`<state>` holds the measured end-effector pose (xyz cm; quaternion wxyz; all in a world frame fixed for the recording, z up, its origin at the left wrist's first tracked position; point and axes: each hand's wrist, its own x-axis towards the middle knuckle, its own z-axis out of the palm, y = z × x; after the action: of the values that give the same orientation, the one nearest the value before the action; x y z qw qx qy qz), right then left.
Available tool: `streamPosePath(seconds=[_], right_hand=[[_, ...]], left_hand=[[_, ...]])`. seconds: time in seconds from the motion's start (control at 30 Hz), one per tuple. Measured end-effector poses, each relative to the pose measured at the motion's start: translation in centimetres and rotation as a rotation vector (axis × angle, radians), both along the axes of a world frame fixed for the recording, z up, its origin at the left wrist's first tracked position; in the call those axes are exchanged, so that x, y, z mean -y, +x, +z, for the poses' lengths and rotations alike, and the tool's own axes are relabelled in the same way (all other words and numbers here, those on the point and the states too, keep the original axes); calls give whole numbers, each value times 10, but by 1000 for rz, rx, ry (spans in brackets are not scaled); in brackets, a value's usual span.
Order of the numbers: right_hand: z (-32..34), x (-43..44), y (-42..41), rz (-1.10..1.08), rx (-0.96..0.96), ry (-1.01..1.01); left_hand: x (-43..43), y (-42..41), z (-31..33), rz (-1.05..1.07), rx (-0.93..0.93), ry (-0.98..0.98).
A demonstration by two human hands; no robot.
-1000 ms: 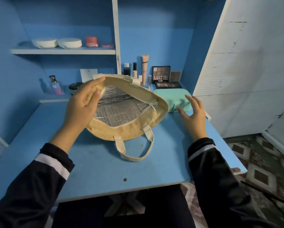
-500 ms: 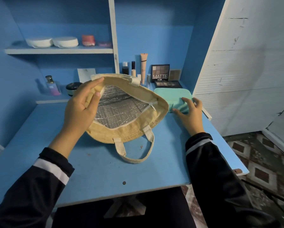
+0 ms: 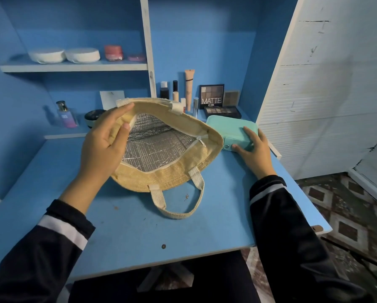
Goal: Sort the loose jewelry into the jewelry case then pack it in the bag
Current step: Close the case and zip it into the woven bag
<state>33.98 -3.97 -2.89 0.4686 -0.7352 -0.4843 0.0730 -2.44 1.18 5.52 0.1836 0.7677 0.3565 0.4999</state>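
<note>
We log left hand [image 3: 100, 147] gripping the bag [image 3: 161, 180] rim, mouth wide; right hand [image 3: 254, 147] clasps the jewelry case [image 3: 227, 130] beside it.

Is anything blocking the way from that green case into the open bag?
Nothing visible does. The jewelry case lies right beside the bag, gripped by the right hand. The left hand holds the bag's mouth open, and nothing shows on the silver lining inside.
</note>
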Motion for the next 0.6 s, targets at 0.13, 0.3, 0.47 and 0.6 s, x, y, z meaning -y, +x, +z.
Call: streamPosePath(seconds=[0.13, 0.3, 0.47, 0.6], right_hand=[[-2, 6, -9, -48, -18, 6], [1, 11, -10, -48, -45, -3], [10, 13, 13, 83, -75, -121], [8, 9, 23, 142, -21, -125]], left_hand=[[1, 1, 1, 9, 8, -8], [2, 2, 1, 1, 7, -43], [2, 0, 0, -11, 22, -43], [1, -1, 1, -9, 8, -58]])
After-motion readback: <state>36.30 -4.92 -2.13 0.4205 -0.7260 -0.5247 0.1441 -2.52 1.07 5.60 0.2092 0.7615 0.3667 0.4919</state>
